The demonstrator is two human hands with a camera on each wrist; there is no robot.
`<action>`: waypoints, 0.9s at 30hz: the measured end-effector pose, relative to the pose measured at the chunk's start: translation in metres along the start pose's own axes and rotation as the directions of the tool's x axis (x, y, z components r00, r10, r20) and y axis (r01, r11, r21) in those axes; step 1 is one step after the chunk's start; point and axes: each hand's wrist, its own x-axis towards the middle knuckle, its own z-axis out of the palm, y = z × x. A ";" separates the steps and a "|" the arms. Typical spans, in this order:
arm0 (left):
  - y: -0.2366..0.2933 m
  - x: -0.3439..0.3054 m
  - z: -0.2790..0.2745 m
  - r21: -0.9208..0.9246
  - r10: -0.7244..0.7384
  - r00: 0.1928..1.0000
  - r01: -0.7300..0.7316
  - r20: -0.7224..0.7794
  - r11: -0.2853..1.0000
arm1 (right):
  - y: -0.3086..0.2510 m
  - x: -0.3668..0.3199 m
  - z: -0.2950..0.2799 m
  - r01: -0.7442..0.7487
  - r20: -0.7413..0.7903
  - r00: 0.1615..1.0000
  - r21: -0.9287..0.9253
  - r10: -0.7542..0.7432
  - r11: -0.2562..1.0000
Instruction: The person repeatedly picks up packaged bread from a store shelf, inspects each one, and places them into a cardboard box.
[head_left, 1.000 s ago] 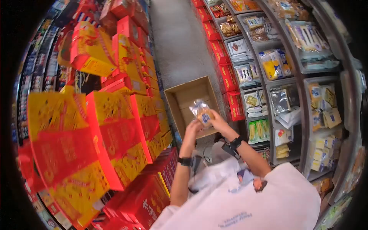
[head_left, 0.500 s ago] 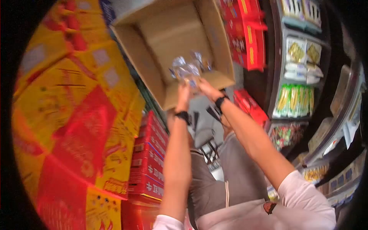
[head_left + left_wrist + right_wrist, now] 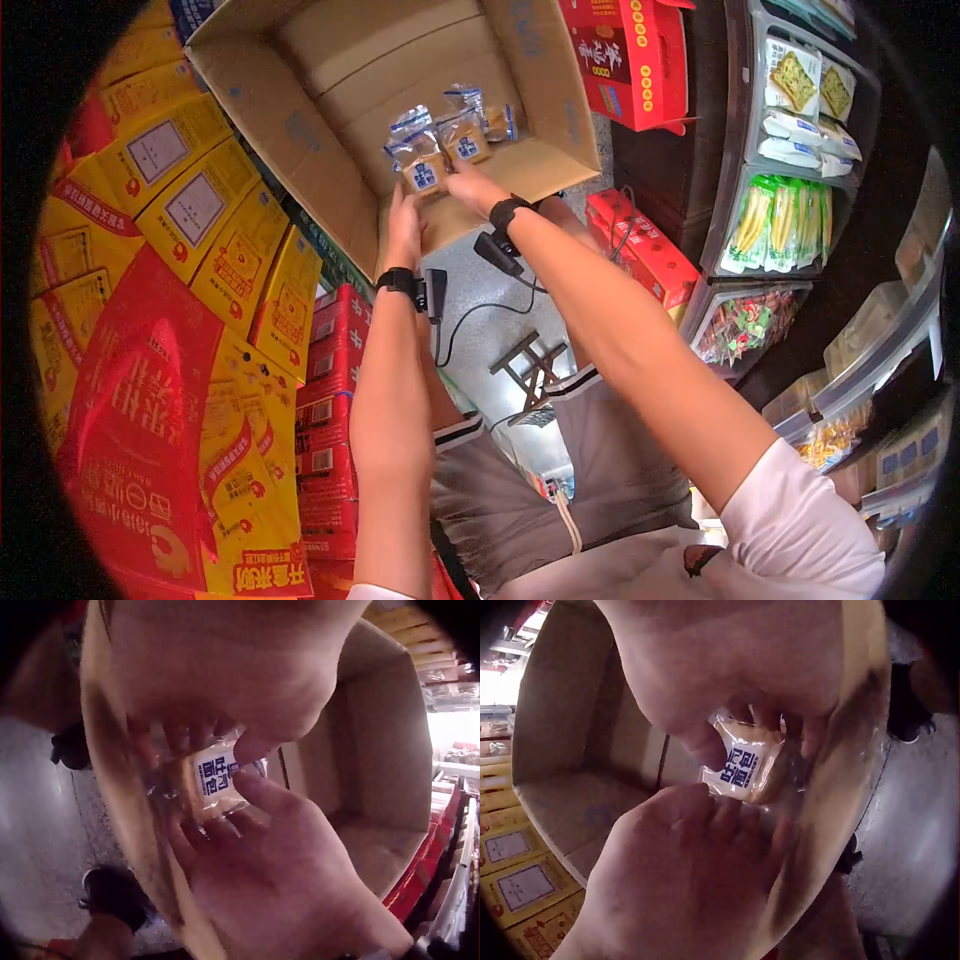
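Note:
Inside an open cardboard box [image 3: 290, 110], both hands are at the near end of a clear bag of bread [image 3: 427, 172] with blue print. My left hand [image 3: 404, 222] grips the bag's left side and my right hand [image 3: 473, 188] its right side. In the left wrist view, both thumbs lie against the printed face of the bread bag [image 3: 215, 780], with the other fingers curled at its edges. A second bread bag [image 3: 466, 148] stands just behind it, and another bread bag [image 3: 499, 123] lies farther back to the right.
Yellow gift boxes [image 3: 165, 160] and red cartons [image 3: 325, 400] are stacked on the left. To the right are red boxes [image 3: 640, 60] and shelf bins [image 3: 775, 220] of packaged snacks. A small stool [image 3: 530, 365] stands on the floor behind the box, between the legs.
Both hands have moved down into the cardboard box with the bread bag, which now sits among other bread bags. The head view has come closer to the box.

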 end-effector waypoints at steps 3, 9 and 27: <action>-0.013 -0.016 -0.021 -0.093 -0.066 0.996 0.072 0.064 0.993 | -0.009 -0.027 -0.024 0.022 -0.011 1.000 -0.204 -0.024 0.979; 0.008 -0.103 -0.026 -0.107 0.249 0.969 -0.247 0.007 0.963 | -0.078 -0.151 -0.140 0.145 -0.086 0.988 0.177 -0.131 0.974; 0.398 -0.554 0.319 0.093 0.647 0.466 -0.847 0.603 0.523 | -0.365 -0.551 -0.420 0.806 -0.577 0.546 0.161 -0.608 0.570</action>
